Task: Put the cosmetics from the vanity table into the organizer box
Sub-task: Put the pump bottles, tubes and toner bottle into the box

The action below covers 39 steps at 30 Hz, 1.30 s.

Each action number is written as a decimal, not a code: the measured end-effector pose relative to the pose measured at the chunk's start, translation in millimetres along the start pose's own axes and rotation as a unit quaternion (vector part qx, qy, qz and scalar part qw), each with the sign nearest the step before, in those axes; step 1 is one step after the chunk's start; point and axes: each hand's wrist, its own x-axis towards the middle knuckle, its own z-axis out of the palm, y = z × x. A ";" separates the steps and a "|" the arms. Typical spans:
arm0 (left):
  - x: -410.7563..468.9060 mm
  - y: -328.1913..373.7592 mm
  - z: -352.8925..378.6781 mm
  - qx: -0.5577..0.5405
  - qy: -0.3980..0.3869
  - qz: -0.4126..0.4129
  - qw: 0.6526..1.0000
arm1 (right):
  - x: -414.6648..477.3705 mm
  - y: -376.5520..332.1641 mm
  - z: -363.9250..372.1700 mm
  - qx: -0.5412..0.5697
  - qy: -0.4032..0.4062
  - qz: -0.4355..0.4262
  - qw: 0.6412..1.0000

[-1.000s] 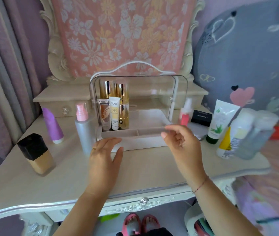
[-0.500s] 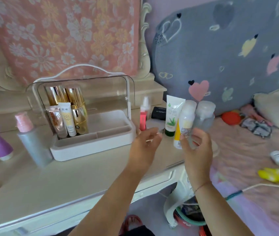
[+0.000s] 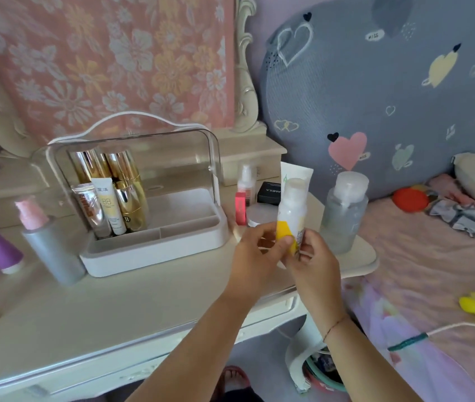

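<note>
Both the left hand [image 3: 255, 250] and the right hand [image 3: 314, 256] grasp the lower end of an upright white-and-yellow bottle [image 3: 291, 210], held above the surface [image 3: 131, 309] just right of the open organizer box [image 3: 155, 248].

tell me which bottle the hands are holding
The white bottle with the yellow label, gripped by both hands; the frosted clear bottle beside it stands untouched.

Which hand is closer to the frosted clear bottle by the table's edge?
Right. The right hand is just beside the frosted bottle; the left hand sits farther off, toward the organizer.
</note>
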 end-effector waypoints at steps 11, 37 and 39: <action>-32.7 -17.5 -164.8 0.258 0.225 0.060 0.938 | -2.3 -72.9 103.5 0.143 -0.234 -0.074 0.959; -34.7 -32.5 -187.3 0.317 0.216 0.077 0.920 | 89.0 -77.5 222.5 -0.134 -0.327 -0.032 0.935; -34.6 -32.7 -187.4 0.317 0.216 0.077 0.920 | 87.0 -79.3 221.0 -0.141 -0.328 -0.034 0.933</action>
